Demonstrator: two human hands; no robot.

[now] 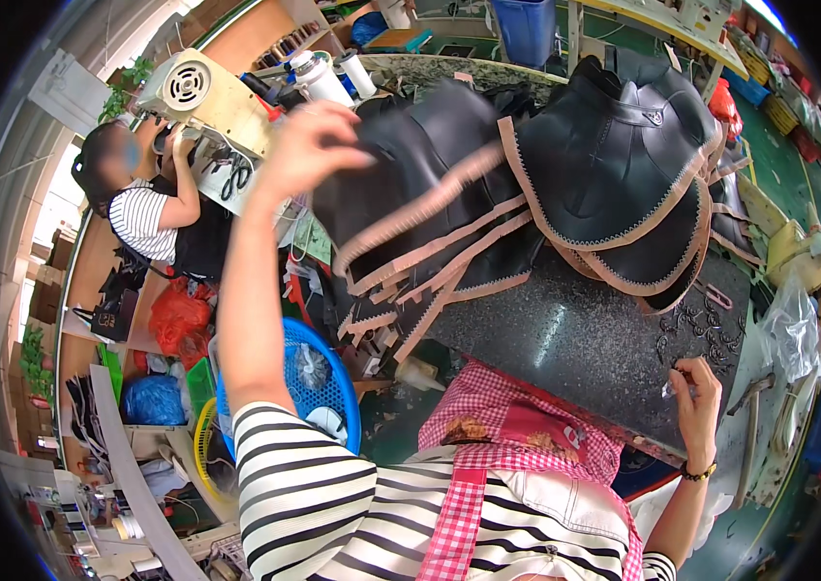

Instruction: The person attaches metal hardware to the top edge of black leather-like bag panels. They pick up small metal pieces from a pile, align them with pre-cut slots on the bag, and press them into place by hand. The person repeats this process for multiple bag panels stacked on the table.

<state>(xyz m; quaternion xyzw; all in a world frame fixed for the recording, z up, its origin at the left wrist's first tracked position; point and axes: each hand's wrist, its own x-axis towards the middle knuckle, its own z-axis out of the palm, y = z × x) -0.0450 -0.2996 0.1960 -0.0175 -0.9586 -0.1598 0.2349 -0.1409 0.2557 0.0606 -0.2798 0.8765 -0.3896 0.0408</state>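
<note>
My left hand (309, 145) is raised at the left end of the work table, its thumb and fingers apart, beside a blurred black leather piece (430, 160) with a pale tan edge. Beneath that piece lie several more black leather pieces (488, 276) with similar edging. Low over the table's front right edge is my right hand (697, 402), fingers curled in; a small shiny bit shows at the fingertips, too small to name. Farther from it, small dark metal pieces (696, 334) lie scattered near a slim tool (717, 296). A stack of curved black leather pieces (614, 174) with zigzag-stitched tan edges sits right of centre.
The dark speckled table top (546, 334) ends close to my apron (517, 426). A blue plastic basket (348, 397) stands left of me. Beyond it a person (144, 208) works at a cream sewing machine (207, 92). A hammer (751, 392) lies at the right.
</note>
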